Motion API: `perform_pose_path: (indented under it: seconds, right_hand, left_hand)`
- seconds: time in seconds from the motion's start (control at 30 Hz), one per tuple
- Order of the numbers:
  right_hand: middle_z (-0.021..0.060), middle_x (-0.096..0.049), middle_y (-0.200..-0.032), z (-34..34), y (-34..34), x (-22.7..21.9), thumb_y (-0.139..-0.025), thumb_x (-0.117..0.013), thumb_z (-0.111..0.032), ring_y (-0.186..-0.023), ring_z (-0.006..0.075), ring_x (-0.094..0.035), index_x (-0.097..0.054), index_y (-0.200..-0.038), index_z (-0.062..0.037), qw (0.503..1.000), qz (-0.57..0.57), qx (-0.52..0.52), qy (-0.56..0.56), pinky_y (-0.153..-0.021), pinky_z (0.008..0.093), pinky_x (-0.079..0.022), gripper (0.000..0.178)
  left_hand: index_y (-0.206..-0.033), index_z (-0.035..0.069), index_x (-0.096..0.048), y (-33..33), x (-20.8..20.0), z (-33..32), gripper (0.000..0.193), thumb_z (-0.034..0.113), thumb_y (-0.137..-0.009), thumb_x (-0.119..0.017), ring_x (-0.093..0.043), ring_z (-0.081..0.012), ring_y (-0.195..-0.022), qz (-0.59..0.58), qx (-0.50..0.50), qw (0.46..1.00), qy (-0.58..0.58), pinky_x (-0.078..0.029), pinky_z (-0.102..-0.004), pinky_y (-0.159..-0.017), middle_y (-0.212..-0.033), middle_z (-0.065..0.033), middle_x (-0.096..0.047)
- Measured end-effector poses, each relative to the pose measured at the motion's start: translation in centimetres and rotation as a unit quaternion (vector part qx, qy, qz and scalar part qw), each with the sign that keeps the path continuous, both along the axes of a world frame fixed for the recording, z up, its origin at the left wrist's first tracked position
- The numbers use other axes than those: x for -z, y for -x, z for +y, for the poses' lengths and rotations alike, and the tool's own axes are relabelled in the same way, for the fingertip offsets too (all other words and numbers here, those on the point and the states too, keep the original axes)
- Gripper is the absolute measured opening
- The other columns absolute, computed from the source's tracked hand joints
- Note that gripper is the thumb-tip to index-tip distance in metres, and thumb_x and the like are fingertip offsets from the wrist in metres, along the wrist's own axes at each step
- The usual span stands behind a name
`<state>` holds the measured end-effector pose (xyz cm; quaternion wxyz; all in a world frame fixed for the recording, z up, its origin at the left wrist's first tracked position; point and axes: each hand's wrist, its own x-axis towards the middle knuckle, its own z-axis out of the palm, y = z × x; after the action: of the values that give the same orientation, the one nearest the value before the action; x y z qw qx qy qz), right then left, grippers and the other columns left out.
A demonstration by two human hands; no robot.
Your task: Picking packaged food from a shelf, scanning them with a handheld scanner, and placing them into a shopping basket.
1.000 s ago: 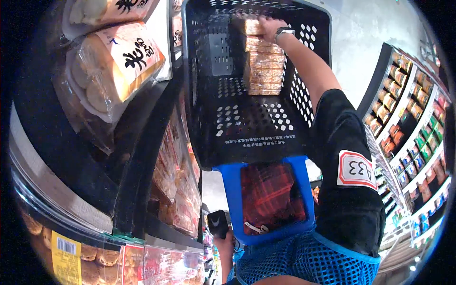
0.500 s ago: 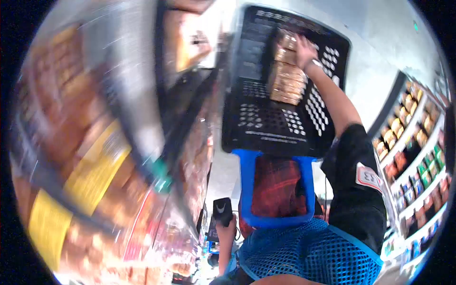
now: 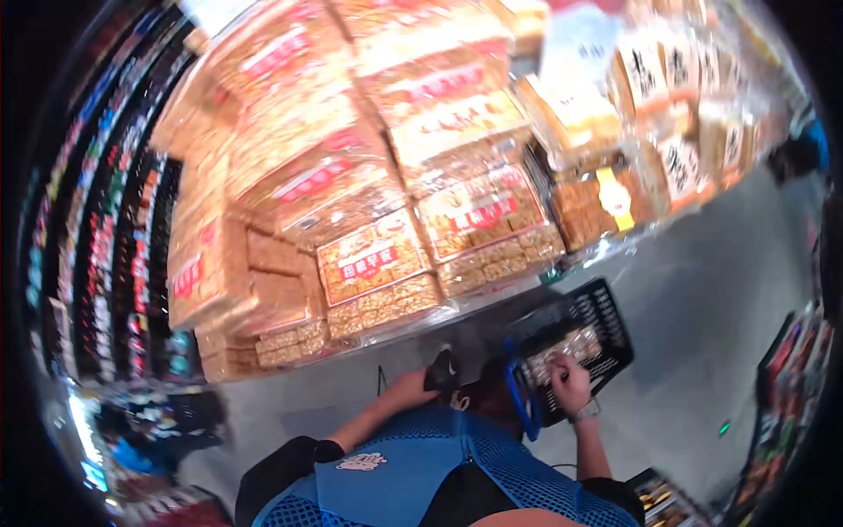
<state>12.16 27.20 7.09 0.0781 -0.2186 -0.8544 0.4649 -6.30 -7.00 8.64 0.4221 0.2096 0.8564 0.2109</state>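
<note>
My left hand point(image 3: 413, 387) is wrapped round a black handheld device point(image 3: 442, 372), beside the front of the display. To the right is a black perforated shopping basket point(image 3: 617, 329) with a blue handle point(image 3: 520, 400). My right hand point(image 3: 572, 387) reaches into it, its fingers curled on a clear-wrapped pack of snack pieces point(image 3: 584, 343). Part of that pack is covered by the hand.
A large display of wrapped snack packs point(image 3: 373, 259) with red labels fills the area ahead. White-labelled packs point(image 3: 645, 75) stand at its far right. Shelves point(image 3: 101, 228) line the left, with a person point(image 3: 145, 430) below them. Grey floor point(image 3: 685, 290) lies right of the basket.
The view has swung, so the snack display now lies ahead and the basket sits lower right. My right hand stays on the pack in the basket; my left keeps the device.
</note>
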Motion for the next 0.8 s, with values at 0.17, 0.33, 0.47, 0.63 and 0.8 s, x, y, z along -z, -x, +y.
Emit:
perform_pose_path:
  seconds: [0.17, 0.33, 0.47, 0.63, 0.8]
  right_hand:
    - [0.0151, -0.071, -0.101, -5.6, 8.7, -13.0, -0.086, -0.068, -0.007, -0.094, 0.0281, -0.069, -0.064, -0.116, -0.0004, 0.993, 0.054, -0.101, -0.019, -0.085, 0.036, -0.054, 0.031]
    - [0.0211, -0.058, -0.126, -9.5, 25.3, -24.6, -0.082, -0.073, -0.014, -0.12, 0.0394, -0.054, -0.055, -0.127, -0.0014, 0.89, 0.285, -0.211, -0.286, -0.105, 0.0461, -0.042, 0.05]
    - [0.0218, -0.035, -0.153, -12.4, 38.8, -31.7, -0.078, -0.078, -0.035, -0.141, 0.046, -0.03, -0.037, -0.148, -0.0045, 0.805, 0.285, -0.213, -0.475, -0.113, 0.0524, -0.032, 0.087]
    - [0.0196, -0.037, -0.152, -13.6, 44.9, -28.7, -0.076, -0.079, -0.034, -0.142, 0.0463, -0.028, -0.032, -0.151, -0.0088, 0.804, 0.193, -0.212, -0.522, -0.114, 0.0536, -0.03, 0.091]
    - [0.0142, -0.054, -0.117, -14.6, 39.8, -27.6, -0.067, -0.082, -0.021, -0.116, 0.0331, -0.05, -0.044, -0.141, -0.0111, 0.774, 0.261, -0.216, -0.535, -0.101, 0.0481, -0.038, 0.084]
  left_hand:
    - [-0.118, 0.002, -0.059, 0.9, -2.7, -3.5, 0.059, 0.039, -0.075, -0.075, -0.065, -0.0442, -0.099, 0.02, 0.05, 0.996, -0.067, -0.052, -0.0497, -0.088, -0.106, -0.027, -0.067]
    - [-0.122, 0.001, -0.057, 1.8, -6.2, -7.6, 0.06, 0.033, -0.074, -0.076, -0.064, -0.0439, -0.101, 0.034, -0.021, 0.992, -0.119, -0.051, -0.0492, -0.089, -0.106, -0.0269, -0.067]
    - [-0.126, 0.0, -0.055, 1.9, -8.7, -10.8, 0.06, 0.028, -0.076, -0.074, -0.063, -0.0427, -0.104, 0.077, -0.066, 0.978, -0.18, -0.05, -0.0487, -0.092, -0.109, -0.027, -0.066]
    - [-0.128, 0.002, -0.054, 0.6, -9.6, -14.3, 0.061, 0.026, -0.075, -0.074, -0.063, -0.0427, -0.104, 0.111, -0.098, 0.966, -0.21, -0.05, -0.0479, -0.091, -0.111, -0.0267, -0.066]
    - [-0.128, 0.002, -0.054, -0.2, -7.4, -16.9, 0.062, 0.027, -0.076, -0.076, -0.064, -0.0425, -0.104, 0.113, -0.129, 0.941, -0.291, -0.05, -0.0489, -0.092, -0.111, -0.0252, -0.067]
